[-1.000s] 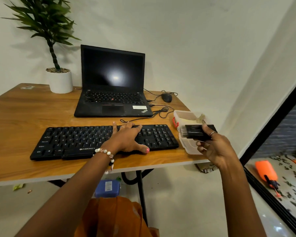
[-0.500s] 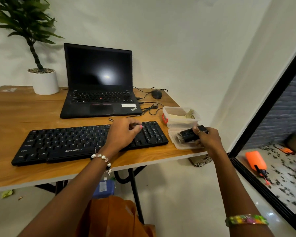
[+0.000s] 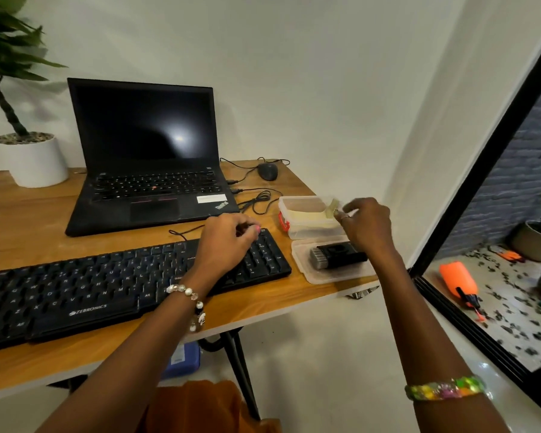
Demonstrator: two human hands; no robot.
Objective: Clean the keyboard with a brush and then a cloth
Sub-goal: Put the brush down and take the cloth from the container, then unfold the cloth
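Right grip [image 3: 364, 225] over container [image 3: 297, 214], brush [image 3: 334, 256] near table edge [image 3: 294, 310]

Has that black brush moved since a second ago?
Yes. The brush was held in the right hand above the container; now it lies in the clear lid beside the keyboard, released.

Left hand [image 3: 224, 242] sits on the right end of the keyboard [image 3: 113, 285], blocking that stretch, while the keys to its left lie open. Right hand [image 3: 367, 223] hovers over the plastic box [image 3: 297, 210], with the brush [image 3: 334, 256] on the lid [image 3: 325, 276] just below it. Laptop [image 3: 147, 170] and cables [image 3: 256, 201] crowd the back of the bench [image 3: 28, 220]; the bare strip left of the laptop is open.
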